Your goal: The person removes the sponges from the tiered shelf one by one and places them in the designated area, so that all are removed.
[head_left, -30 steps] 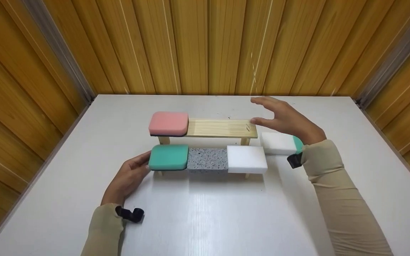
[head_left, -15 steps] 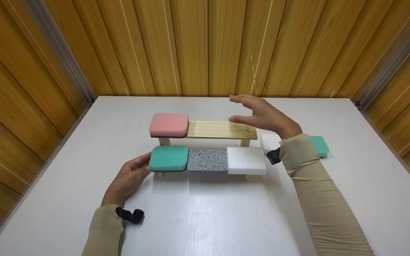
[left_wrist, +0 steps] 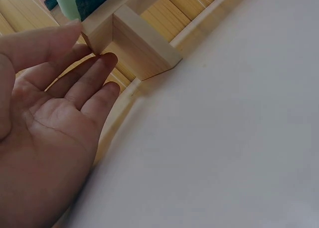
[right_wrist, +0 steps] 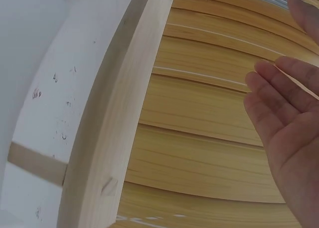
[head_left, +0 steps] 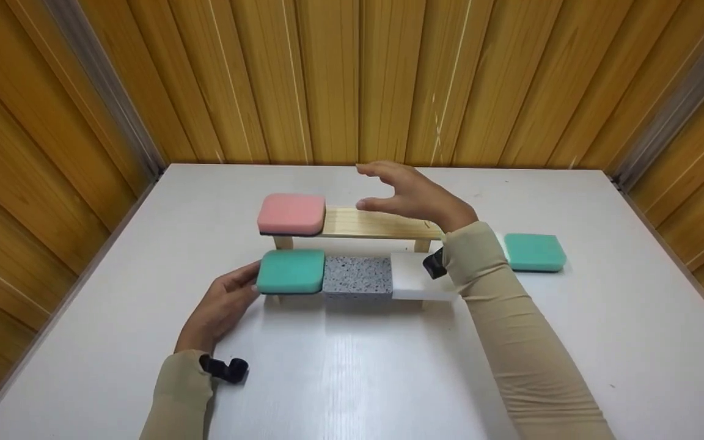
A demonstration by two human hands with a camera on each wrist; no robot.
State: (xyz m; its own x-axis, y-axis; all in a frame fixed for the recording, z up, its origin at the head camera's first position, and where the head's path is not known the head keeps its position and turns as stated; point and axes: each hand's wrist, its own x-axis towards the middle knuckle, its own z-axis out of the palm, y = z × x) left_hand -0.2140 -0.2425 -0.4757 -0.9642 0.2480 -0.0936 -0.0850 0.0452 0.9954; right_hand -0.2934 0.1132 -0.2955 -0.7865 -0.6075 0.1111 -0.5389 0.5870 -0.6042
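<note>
At the left end of a wooden stand [left_wrist: 144, 46], my left hand [head_left: 222, 305] touches the wood with thumb and fingertips, beside a green sponge [head_left: 291, 271]. In the left wrist view the left hand [left_wrist: 55, 108] has its fingers slightly bent. A grey speckled block [head_left: 357, 275] and a white block [head_left: 410, 275] continue that front row. My right hand [head_left: 416, 197], fingers spread and holding nothing, hovers over the back board [head_left: 343, 223], right of a pink sponge [head_left: 291, 214]. The right wrist view shows the right hand [right_wrist: 294, 120] beside the board [right_wrist: 122, 108].
Another green sponge [head_left: 535, 252] lies on the white table [head_left: 352, 379] at the right. My right sleeve [head_left: 517, 330] covers part of the area beside it and part of the front white block. A wood-panelled wall [head_left: 327, 79] stands behind the table.
My right hand has moved left above the back board, its fingers still spread. The right-hand green sponge has come into view from behind that arm. My left hand has stayed put.
</note>
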